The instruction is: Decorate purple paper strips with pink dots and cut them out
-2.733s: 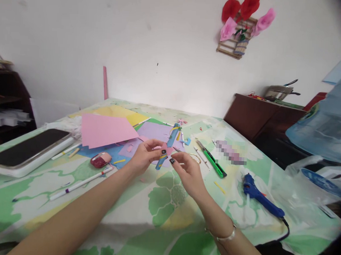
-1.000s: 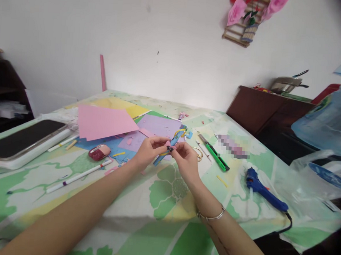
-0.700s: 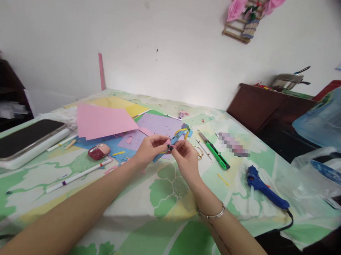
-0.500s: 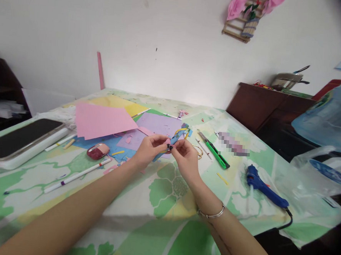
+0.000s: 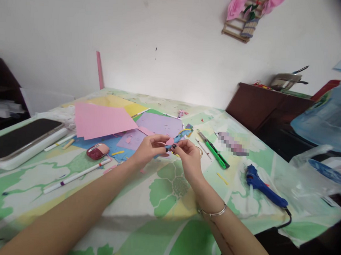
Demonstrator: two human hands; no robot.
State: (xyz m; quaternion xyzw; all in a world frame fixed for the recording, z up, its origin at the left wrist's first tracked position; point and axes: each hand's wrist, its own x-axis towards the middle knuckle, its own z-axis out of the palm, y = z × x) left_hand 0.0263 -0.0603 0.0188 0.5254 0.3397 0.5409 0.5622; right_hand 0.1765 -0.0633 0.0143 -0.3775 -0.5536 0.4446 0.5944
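Note:
Above the middle of the table, a narrow blue paper strip (image 5: 182, 134) with yellow bits on it is held between my two hands. My left hand (image 5: 148, 151) is closed, its thumb and fingers pinching the strip's near end beside a small pink paper piece (image 5: 170, 141). Close against it, my right hand (image 5: 189, 156) pinches the same strip with thumb and forefinger, dark polish showing on the thumbnail. The strip's far end points up and right, away from me. My fingers partly cover its near end.
Pink paper sheets (image 5: 104, 120) and a purple sheet (image 5: 159, 123) lie beyond my hands. To the right are a green utility knife (image 5: 216, 155) and a blue hot glue gun (image 5: 266, 188). At left lie a phone (image 5: 22, 137), a red-and-pink mouse (image 5: 97, 151) and a white marker (image 5: 77, 175).
The blue strip has turned and lies straighter between my hands, its far end farther right. More of the pink piece shows. My right fingers have shifted slightly right.

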